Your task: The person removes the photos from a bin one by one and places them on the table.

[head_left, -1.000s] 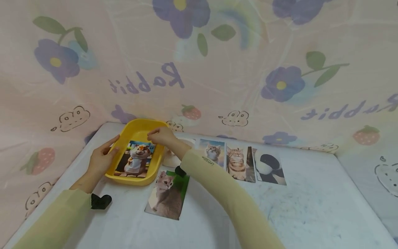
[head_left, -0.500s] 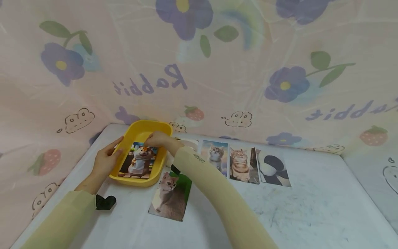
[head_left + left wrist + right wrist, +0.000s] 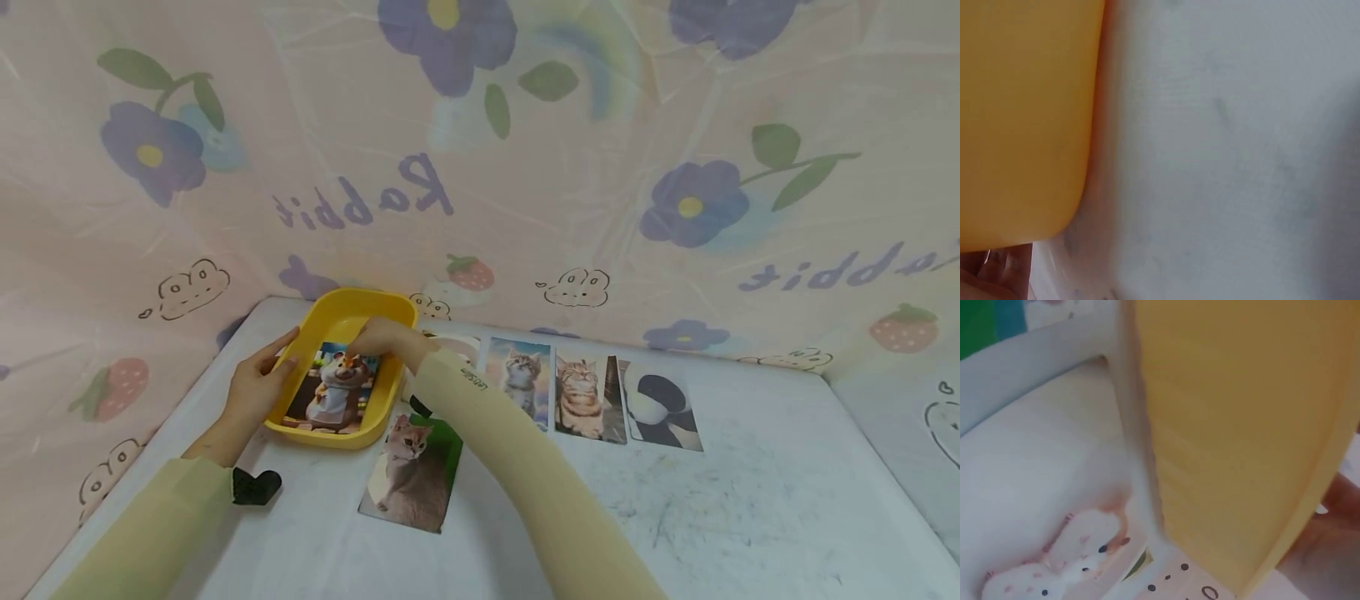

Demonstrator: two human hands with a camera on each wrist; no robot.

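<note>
Near the back left, my left hand [image 3: 257,387] grips the left rim of a yellow plastic tray [image 3: 397,304], with the thumb over the edge. In the tray lies a picture card of a cartoon hamster in an apron [image 3: 330,404]. Reaching in from the right, my right hand [image 3: 378,336] has curled fingers on the card's top edge and seems to pinch it; the fingertips are hidden. Close to the tray's front right corner is a cat card with a green background [image 3: 408,483]. The tray's outer wall fills part of both wrist views.
In a row right of the tray lie a pale card [image 3: 457,343], partly covered by my right arm, a kitten card [image 3: 519,371], an orange cat card [image 3: 581,400] and a black-and-white card [image 3: 660,404]. A patterned cloth [image 3: 510,208] hangs behind the white table [image 3: 750,483].
My right hand has lowered from above the tray's right side onto the hamster card's top edge. The card has shifted very slightly. My left hand stays on the tray rim.
</note>
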